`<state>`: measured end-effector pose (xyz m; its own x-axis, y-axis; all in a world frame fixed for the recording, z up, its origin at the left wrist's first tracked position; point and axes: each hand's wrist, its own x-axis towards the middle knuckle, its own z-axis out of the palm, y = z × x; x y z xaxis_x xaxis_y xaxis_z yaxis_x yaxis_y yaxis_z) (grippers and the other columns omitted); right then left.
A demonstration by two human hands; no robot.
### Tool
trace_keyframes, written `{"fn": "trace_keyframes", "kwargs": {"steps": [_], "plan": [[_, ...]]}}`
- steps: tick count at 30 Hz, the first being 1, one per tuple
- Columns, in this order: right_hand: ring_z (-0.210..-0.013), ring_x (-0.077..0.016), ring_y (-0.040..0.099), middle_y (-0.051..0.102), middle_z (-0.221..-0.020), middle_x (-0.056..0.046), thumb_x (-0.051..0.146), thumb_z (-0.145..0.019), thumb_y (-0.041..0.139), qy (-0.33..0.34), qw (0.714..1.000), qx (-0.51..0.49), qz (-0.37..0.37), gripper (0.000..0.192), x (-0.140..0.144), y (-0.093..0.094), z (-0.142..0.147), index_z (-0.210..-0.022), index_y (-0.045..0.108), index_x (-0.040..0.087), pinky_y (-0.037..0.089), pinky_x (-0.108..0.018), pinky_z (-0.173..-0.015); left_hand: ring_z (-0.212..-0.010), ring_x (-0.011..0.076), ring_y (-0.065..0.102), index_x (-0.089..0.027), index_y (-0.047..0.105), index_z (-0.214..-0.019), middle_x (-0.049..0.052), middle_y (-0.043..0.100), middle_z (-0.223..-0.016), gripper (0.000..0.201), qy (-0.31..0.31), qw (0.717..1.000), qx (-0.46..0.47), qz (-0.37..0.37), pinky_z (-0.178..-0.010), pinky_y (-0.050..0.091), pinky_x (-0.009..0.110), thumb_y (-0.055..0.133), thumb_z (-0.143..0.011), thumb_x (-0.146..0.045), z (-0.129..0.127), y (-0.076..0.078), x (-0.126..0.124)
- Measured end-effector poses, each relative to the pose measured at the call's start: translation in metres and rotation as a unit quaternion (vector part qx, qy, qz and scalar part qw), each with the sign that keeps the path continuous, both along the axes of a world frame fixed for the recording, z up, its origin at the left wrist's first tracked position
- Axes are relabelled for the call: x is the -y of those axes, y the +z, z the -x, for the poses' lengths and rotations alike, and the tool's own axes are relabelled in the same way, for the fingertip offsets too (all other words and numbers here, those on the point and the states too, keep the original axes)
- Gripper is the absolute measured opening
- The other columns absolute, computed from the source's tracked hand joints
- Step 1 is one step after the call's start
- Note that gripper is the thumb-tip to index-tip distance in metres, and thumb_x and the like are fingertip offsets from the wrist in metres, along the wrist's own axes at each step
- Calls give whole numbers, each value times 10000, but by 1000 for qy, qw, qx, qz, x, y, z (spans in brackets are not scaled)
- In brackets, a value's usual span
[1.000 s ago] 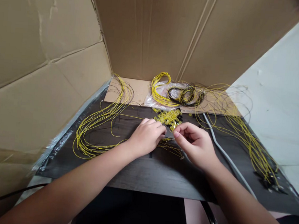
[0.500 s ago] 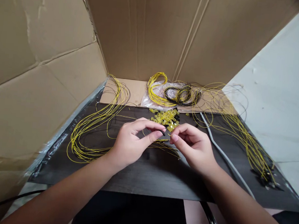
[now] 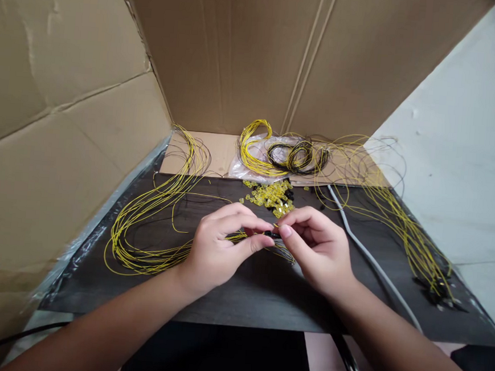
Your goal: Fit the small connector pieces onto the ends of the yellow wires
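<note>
Thumb and fingertips of my left hand (image 3: pixel 219 249) pinch a small black plastic piece (image 3: pixel 269 233), mostly covered by the fingers. Close against it, my right hand (image 3: pixel 322 245) is closed on the end of a thin yellow wire (image 3: pixel 276 226). The fingertips of both hands nearly meet, and whether the wire end is inside the black piece cannot be made out. A bundle of yellow and black wires (image 3: pixel 117 232) curves across the dark table at left, its ends lying under and behind my hands. Just beyond them is a pile of small yellow clear pieces (image 3: pixel 268 194).
Coiled yellow wires (image 3: pixel 245 151) and coiled black wires (image 3: pixel 301 155) lie on a plastic bag at the back. More wires with black ends (image 3: pixel 436 286) spread at right. A grey cable (image 3: pixel 366 252) crosses the dark table (image 3: pixel 238 305). Cardboard walls (image 3: pixel 241 53) stand behind and left.
The hands have come closer together, with the wire end in my right hand now at the black piece in my left. The view has shifted slightly.
</note>
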<state>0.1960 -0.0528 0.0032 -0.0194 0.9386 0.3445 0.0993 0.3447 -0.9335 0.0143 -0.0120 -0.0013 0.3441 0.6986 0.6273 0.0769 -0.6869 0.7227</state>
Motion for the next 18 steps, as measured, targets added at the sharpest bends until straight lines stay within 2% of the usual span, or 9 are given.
{"fn": "trace_keyframes", "kwargs": {"steps": [8, 18], "plan": [[-649, -133, 608, 661, -778, -43, 258, -904, 633, 12, 998, 55, -25, 77, 3, -1, 0, -873, 613, 191, 478, -257, -551, -734, 97, 631, -179, 741, -940, 21, 686, -820, 179, 34, 997, -20, -68, -681, 518, 222, 800, -772, -158, 2, 2, 4], [-583, -106, 579, 663, -748, -28, 222, -899, 634, 14, 997, 68, -26, 50, 2, -1, 1, -872, 620, 183, 420, -229, -495, -762, 105, 640, -156, 725, -944, 36, 701, -858, 197, 30, 997, -39, -66, -713, 526, 229, 808, -767, -173, 3, 2, 5]]}}
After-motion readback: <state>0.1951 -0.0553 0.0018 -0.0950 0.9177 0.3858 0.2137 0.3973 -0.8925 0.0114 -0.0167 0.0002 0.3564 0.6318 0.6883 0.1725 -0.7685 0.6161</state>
